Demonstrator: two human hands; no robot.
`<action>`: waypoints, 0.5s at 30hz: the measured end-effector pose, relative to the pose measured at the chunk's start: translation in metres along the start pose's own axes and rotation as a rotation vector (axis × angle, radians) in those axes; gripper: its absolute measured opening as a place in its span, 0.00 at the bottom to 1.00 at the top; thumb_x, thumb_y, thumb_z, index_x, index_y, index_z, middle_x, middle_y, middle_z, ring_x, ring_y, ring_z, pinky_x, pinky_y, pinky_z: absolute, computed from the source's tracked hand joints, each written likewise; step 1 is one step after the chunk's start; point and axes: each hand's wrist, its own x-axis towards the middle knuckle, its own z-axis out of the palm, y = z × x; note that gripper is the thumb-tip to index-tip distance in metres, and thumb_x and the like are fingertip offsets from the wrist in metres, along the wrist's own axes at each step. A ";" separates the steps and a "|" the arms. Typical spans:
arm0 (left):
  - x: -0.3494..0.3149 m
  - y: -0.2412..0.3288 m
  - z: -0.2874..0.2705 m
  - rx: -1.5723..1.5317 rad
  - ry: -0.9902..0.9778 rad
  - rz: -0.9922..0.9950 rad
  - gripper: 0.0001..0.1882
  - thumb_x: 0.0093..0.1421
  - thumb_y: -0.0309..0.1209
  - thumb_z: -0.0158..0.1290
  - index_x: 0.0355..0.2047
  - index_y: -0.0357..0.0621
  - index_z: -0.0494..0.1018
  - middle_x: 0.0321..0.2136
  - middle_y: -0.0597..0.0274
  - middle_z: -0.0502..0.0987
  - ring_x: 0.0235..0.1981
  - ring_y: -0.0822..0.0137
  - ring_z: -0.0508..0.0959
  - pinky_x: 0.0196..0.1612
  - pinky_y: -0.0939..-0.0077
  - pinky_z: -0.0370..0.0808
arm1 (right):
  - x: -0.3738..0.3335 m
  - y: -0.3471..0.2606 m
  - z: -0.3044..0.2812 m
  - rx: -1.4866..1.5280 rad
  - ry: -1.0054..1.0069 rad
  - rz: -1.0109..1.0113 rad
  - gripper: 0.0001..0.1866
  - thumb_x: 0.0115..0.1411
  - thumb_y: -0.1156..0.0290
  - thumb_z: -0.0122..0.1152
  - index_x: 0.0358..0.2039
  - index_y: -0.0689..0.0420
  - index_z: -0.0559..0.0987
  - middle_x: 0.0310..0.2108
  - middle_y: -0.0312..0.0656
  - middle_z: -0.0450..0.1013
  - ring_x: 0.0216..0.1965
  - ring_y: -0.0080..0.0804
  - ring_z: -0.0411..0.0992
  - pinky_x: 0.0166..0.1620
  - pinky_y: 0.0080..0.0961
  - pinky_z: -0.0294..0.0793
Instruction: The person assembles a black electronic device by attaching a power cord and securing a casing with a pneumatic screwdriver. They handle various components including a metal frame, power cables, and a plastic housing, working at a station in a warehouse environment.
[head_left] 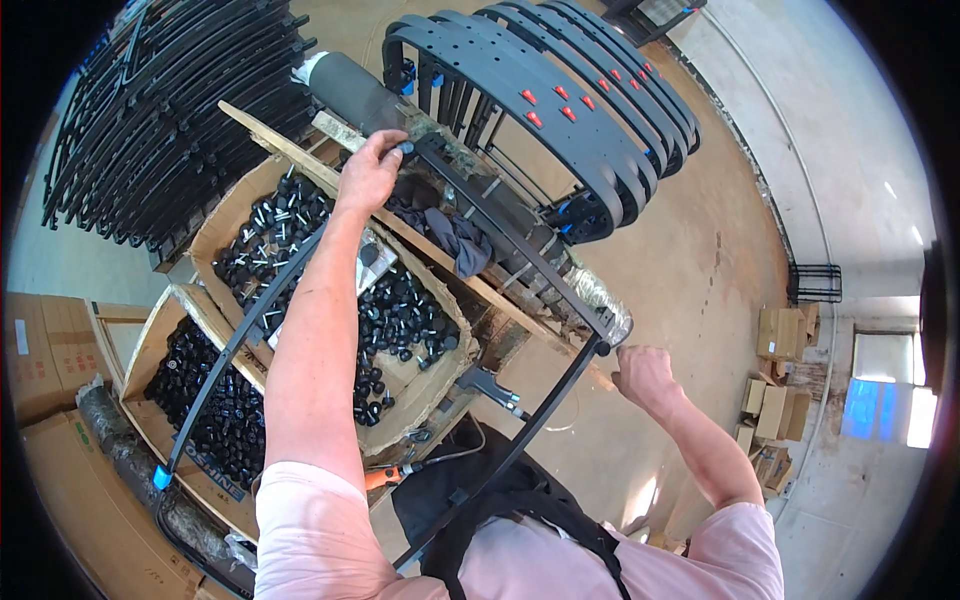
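Note:
A black metal tube frame [520,245] lies across a padded stand in front of me, its long sides running back toward my body. At its far left corner, the fingers of my left hand [368,180] are closed in a pinch on a small blue-grey cap [405,147]. My right hand [646,376] is curled beside the frame's right corner, just off a round black foot [602,348] there; whatever its fingers may hold is hidden. Under my left forearm, open cartons hold black round-headed feet with metal studs [275,235] and many small black pieces [205,400].
Curved black frames with red pieces [570,105] stand beyond the stand. More black frames [170,110] are stacked at the far left. A dark pistol-shaped tool [490,388] and an orange-handled tool [385,477] lie near my body. Cardboard boxes [780,410] line the right wall.

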 end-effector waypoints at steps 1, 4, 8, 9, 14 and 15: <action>0.000 0.001 -0.001 0.022 -0.019 -0.004 0.18 0.71 0.36 0.56 0.60 0.58 0.79 0.56 0.54 0.83 0.57 0.55 0.82 0.62 0.63 0.75 | -0.009 -0.006 -0.005 0.081 0.147 -0.025 0.21 0.60 0.63 0.68 0.51 0.58 0.78 0.38 0.50 0.83 0.41 0.48 0.83 0.44 0.44 0.84; -0.006 0.010 0.004 0.144 0.039 0.041 0.17 0.70 0.34 0.59 0.58 0.51 0.79 0.53 0.54 0.80 0.52 0.57 0.81 0.60 0.66 0.75 | -0.009 -0.004 -0.001 -0.060 -0.003 -0.034 0.17 0.62 0.65 0.66 0.49 0.58 0.80 0.38 0.48 0.83 0.41 0.47 0.84 0.43 0.43 0.84; 0.001 0.013 0.000 0.209 0.077 0.102 0.18 0.68 0.40 0.61 0.57 0.59 0.81 0.52 0.59 0.80 0.53 0.58 0.81 0.58 0.62 0.77 | -0.014 -0.010 -0.011 0.161 0.257 -0.071 0.16 0.63 0.65 0.62 0.49 0.58 0.79 0.37 0.48 0.83 0.40 0.48 0.84 0.43 0.46 0.83; -0.002 0.013 0.004 0.211 0.065 0.119 0.18 0.68 0.42 0.62 0.57 0.62 0.81 0.52 0.60 0.79 0.53 0.58 0.81 0.57 0.61 0.77 | -0.013 -0.005 -0.001 0.055 0.136 -0.061 0.17 0.63 0.65 0.62 0.50 0.59 0.78 0.38 0.49 0.83 0.41 0.49 0.84 0.43 0.47 0.83; -0.003 0.003 0.004 0.029 0.024 0.049 0.20 0.71 0.39 0.57 0.63 0.65 0.78 0.59 0.60 0.82 0.60 0.55 0.80 0.65 0.62 0.74 | -0.013 -0.006 0.005 0.105 0.155 0.022 0.21 0.60 0.64 0.67 0.49 0.62 0.76 0.35 0.54 0.82 0.40 0.50 0.83 0.42 0.49 0.82; -0.005 0.001 0.007 0.060 0.025 0.041 0.21 0.72 0.38 0.55 0.64 0.65 0.77 0.59 0.60 0.82 0.60 0.55 0.81 0.65 0.62 0.74 | -0.010 -0.008 0.003 0.063 0.103 0.011 0.20 0.62 0.63 0.65 0.49 0.62 0.77 0.34 0.52 0.82 0.39 0.50 0.84 0.41 0.48 0.82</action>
